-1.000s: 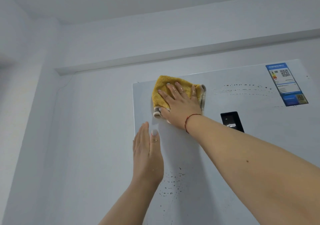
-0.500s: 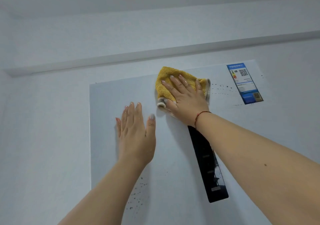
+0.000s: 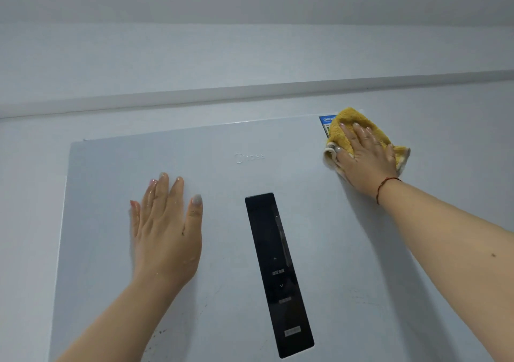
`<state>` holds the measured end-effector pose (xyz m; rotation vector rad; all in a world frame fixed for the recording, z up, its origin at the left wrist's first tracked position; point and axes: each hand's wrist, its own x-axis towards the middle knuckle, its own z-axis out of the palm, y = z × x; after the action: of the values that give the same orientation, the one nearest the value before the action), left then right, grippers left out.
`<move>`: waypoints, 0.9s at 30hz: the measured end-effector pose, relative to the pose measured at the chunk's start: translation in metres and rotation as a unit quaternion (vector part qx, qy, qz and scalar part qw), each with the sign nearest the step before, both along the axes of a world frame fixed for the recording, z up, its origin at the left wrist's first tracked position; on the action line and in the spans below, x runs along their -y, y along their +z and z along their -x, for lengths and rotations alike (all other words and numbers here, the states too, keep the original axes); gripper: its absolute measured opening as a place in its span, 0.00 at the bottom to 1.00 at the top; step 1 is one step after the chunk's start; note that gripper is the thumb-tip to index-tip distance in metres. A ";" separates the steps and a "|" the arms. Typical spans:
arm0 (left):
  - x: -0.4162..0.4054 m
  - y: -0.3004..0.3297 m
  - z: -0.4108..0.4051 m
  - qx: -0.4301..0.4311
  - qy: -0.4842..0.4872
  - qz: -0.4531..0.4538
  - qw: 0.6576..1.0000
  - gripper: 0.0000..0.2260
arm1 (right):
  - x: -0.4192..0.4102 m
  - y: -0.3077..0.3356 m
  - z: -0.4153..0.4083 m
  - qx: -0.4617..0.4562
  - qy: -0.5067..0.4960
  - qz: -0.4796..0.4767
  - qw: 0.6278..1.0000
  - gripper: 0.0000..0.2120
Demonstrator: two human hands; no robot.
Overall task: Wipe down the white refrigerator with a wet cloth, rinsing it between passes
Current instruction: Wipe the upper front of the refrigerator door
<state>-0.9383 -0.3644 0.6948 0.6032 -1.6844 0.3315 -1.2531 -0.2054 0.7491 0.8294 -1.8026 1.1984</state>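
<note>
Head view, looking up at the top of the white refrigerator door (image 3: 222,250). My right hand (image 3: 367,158) lies flat on the yellow cloth (image 3: 347,123), fingers straight and slightly spread, pressing the cloth against the door's upper right corner. The cloth is bunched, with a pale edge showing under the thumb and at the right side of the hand. It covers most of the blue energy label (image 3: 325,123); only the label's left strip shows. A red string bracelet (image 3: 385,187) sits on the right wrist.

My left hand (image 3: 167,233) is open and holds nothing, palm flat on the door's left half, fingers together and pointing up; the skin looks wet. Between the two hands runs the black control panel (image 3: 278,272), a tall strip, with a faint raised brand logo (image 3: 249,158) above it. Small dark specks (image 3: 161,331) show low on the door by the left forearm.
</note>
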 end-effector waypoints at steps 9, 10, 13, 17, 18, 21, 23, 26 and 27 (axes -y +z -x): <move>0.000 0.004 -0.004 -0.014 -0.074 -0.020 0.997 0.43 | 0.019 -0.060 -0.027 0.126 -0.031 0.080 0.988 0.31; -0.001 0.005 -0.007 -0.018 -0.100 -0.023 0.995 0.43 | 0.024 -0.060 -0.039 0.119 -0.032 0.075 0.990 0.31; -0.004 0.005 -0.015 -0.020 -0.185 -0.037 0.982 0.38 | 0.045 -0.058 -0.085 0.046 -0.041 0.033 0.998 0.32; 0.003 0.005 -0.025 -0.061 -0.332 -0.087 0.937 0.35 | 0.091 -0.064 -0.169 -0.130 -0.010 0.009 0.991 0.33; 0.006 0.006 -0.027 -0.086 -0.373 -0.099 0.918 0.38 | 0.097 -0.068 -0.186 -0.173 0.001 0.005 0.985 0.33; 0.007 0.006 -0.035 -0.134 -0.430 -0.107 0.886 0.33 | 0.111 -0.096 -0.218 -0.273 0.027 -0.111 0.955 0.32; 0.005 0.005 -0.038 -0.132 -0.401 -0.088 0.902 0.32 | 0.110 -0.118 -0.223 -0.340 0.047 -0.116 0.932 0.32; 0.008 0.005 -0.039 -0.126 -0.354 -0.070 0.924 0.33 | 0.104 -0.137 -0.196 -0.422 0.047 -0.132 0.896 0.30; 0.011 0.005 -0.037 -0.125 -0.345 -0.072 0.927 0.33 | 0.096 -0.137 -0.183 -0.436 0.040 -0.121 0.891 0.29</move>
<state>-0.9010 -0.3758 0.7001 0.1174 -1.5684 -0.3658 -1.0701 -0.3013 0.6121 1.3306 -1.1662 0.4825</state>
